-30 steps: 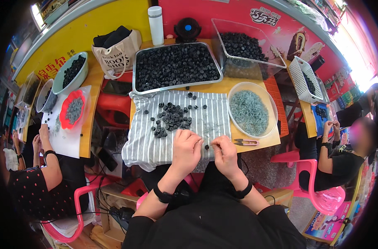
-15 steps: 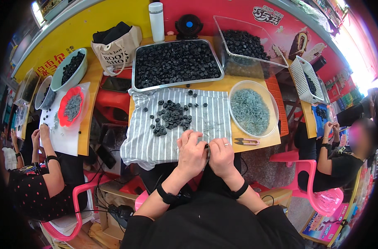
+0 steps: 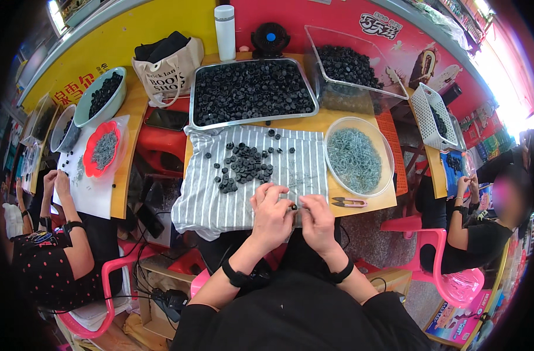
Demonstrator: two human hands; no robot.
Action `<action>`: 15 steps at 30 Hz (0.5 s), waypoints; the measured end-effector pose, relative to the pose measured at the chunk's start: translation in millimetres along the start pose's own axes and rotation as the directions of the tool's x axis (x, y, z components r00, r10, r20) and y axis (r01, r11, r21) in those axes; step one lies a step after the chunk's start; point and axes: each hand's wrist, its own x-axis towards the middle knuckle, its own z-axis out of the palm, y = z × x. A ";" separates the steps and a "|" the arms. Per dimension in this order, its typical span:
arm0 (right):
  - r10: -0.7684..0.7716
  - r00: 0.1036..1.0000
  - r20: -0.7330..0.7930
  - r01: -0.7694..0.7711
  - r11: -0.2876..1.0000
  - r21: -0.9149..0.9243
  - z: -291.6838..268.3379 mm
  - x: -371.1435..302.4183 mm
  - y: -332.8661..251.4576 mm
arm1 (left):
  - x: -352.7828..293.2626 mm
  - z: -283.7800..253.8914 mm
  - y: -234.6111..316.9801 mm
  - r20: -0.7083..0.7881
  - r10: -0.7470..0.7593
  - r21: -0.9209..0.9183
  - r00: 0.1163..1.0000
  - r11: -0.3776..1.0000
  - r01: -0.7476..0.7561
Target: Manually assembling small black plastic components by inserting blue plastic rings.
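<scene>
My left hand (image 3: 271,215) pinches a small black round cap (image 3: 293,206) between thumb and forefinger, above the near edge of a grey-and-white striped cloth (image 3: 205,202). Just to its right, my right hand (image 3: 318,222) is closed with thumb and fingertips together, close to the cap but a little apart from it. Whatever those fingertips hold is too small to make out. A loose heap of similar black caps (image 3: 246,165) lies on the cloth beyond my hands. Thin clear greyish pieces (image 3: 302,178) are scattered on the cloth nearby.
A metal tray (image 3: 195,111) full of black caps stands behind the cloth. Right of it is a clear bin (image 3: 390,90) of caps. A round tub (image 3: 390,169) holds clear pieces, with thread snips (image 3: 349,202) beside it. Co-workers sit on both sides.
My right hand has drawn slightly right and turned, opening a gap from the left hand. The black cap in my left fingertips now shows more plainly.
</scene>
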 end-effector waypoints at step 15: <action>-0.277 0.953 -0.122 0.282 0.959 0.023 1.1 -0.4 -13.7 | -4.3 -24.8 4.3 0.279 -0.324 -0.677 0.904 0.602 0.424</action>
